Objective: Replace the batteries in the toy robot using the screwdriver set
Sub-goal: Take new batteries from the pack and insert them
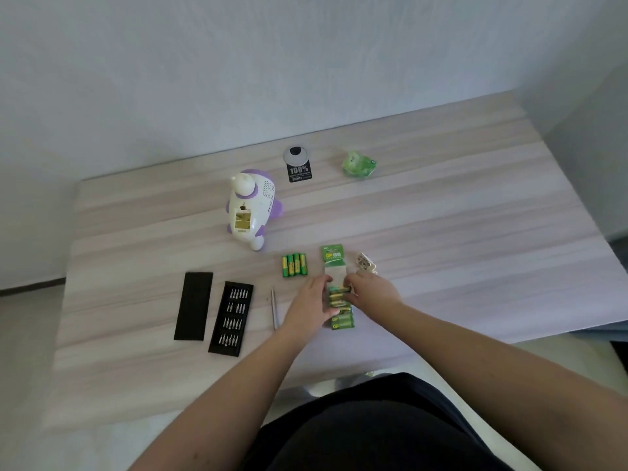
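Observation:
The white and purple toy robot (pixel 250 208) lies on its front with its battery bay open and empty. Several loose green batteries (pixel 294 265) lie side by side to its lower right. A green battery pack (pixel 334 263) lies flat on the table. My left hand (pixel 310 305) holds the pack's left edge, and my right hand (pixel 372 291) pinches a battery in the pack. The white battery cover (pixel 365 263) rests just beyond my right hand. A silver screwdriver (pixel 275 307) lies left of my left hand, beside the open bit case (pixel 231 321).
The case's black lid (pixel 193 305) lies left of the bits. A black card with a round top (pixel 298 164) and crumpled green wrapping (pixel 358 163) sit toward the far edge. The wooden table (pixel 458 232) stands against a white wall.

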`<action>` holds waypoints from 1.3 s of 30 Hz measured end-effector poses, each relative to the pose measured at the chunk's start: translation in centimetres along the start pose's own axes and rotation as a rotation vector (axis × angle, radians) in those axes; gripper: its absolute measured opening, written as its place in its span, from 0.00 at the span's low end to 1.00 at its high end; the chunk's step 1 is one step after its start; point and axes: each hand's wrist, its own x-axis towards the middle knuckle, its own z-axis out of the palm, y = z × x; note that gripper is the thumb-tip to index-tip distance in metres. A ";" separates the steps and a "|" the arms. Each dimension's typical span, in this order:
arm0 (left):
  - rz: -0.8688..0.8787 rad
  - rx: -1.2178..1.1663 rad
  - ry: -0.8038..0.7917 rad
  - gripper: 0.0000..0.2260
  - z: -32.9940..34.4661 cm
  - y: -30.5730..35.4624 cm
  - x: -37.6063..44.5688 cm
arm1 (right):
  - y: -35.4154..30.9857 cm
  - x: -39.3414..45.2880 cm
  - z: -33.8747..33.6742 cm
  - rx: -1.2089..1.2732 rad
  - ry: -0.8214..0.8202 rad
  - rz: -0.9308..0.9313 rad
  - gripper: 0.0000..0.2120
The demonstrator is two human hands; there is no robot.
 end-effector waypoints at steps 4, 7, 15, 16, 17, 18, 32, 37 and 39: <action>0.017 0.037 0.000 0.29 -0.2 0.0 0.1 | -0.5 0.8 -0.5 -0.198 -0.037 -0.105 0.14; 0.012 0.056 -0.001 0.30 -0.1 0.1 0.1 | -0.7 1.5 -1.0 -0.317 -0.054 -0.188 0.12; -0.016 0.059 -0.017 0.30 -0.2 0.2 0.2 | -1.1 2.6 -1.3 -0.391 -0.100 -0.233 0.13; -0.019 0.060 -0.018 0.30 -0.2 0.2 0.2 | -1.1 2.7 -1.3 -0.395 -0.102 -0.229 0.13; -0.021 0.061 -0.021 0.30 -0.2 0.2 0.3 | -1.1 2.7 -1.4 -0.393 -0.102 -0.228 0.13; -0.022 0.062 -0.022 0.30 -0.2 0.1 0.3 | -1.0 2.8 -1.3 -0.386 -0.103 -0.222 0.14; -0.046 0.061 -0.019 0.30 -0.4 0.7 0.1 | 0.6 1.6 -0.2 -0.428 -0.044 -0.265 0.15; -0.055 0.054 -0.034 0.31 -0.5 0.8 0.1 | 0.3 0.5 -0.3 -0.450 -0.019 -0.253 0.13; -0.061 0.056 -0.035 0.31 -0.4 0.9 0.1 | 0.1 0.1 0.0 -0.485 -0.001 -0.252 0.14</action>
